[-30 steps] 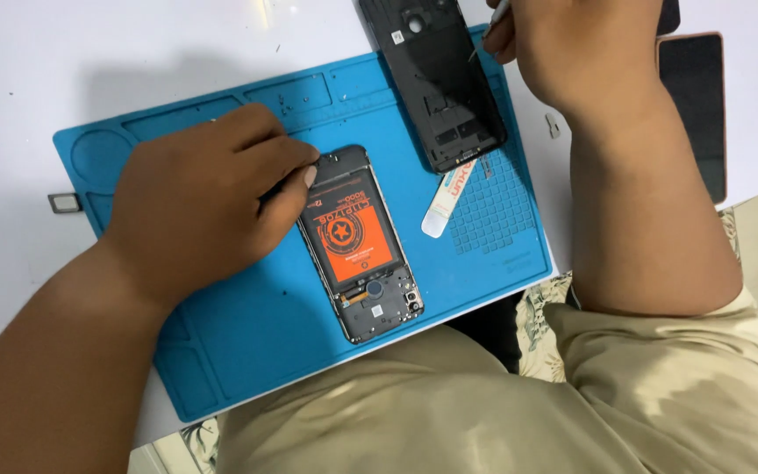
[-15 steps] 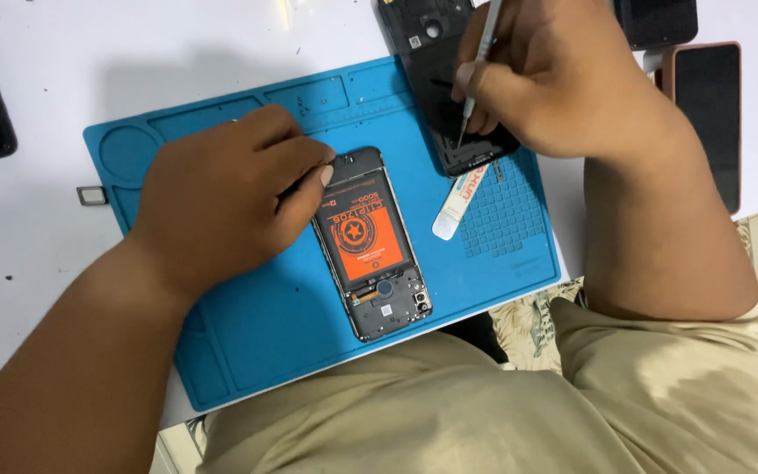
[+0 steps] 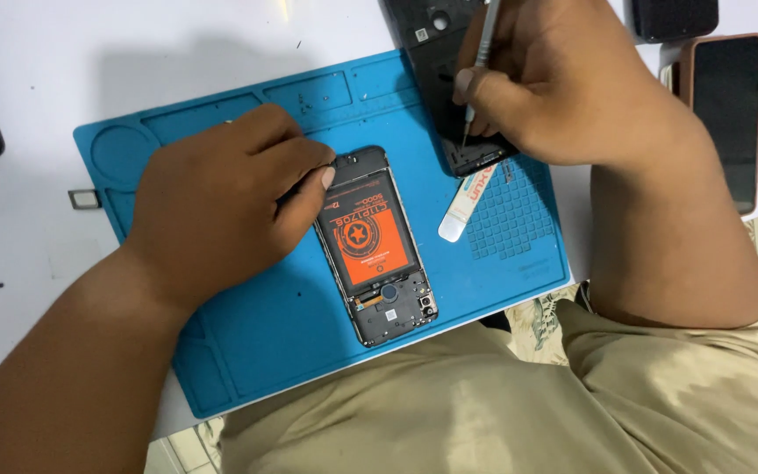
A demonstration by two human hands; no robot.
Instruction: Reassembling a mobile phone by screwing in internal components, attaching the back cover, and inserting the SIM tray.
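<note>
Head view, read across from the blue work mat: off its left edge lies a small metal card tray. On the mat's left half the left hand lies half curled, thumb and forefinger tips against the upper corner of the opened phone. Whether it pinches anything there cannot be told. The phone lies mid-mat, back off and orange-labelled battery up. Right of it a white tube rests on the mat's grid. At the mat's upper right edge the right hand is closed around a thin metal tool, its tip down on the lower end of the black back cover.

The step in hand looks like picking at the cover; the next move probably calls for a steady tip. Off the mat's right edge lies a brown-cased phone.

A second ago the right hand was farther up the cover, with little of the tool showing; now the tip sits at its lower end.
</note>
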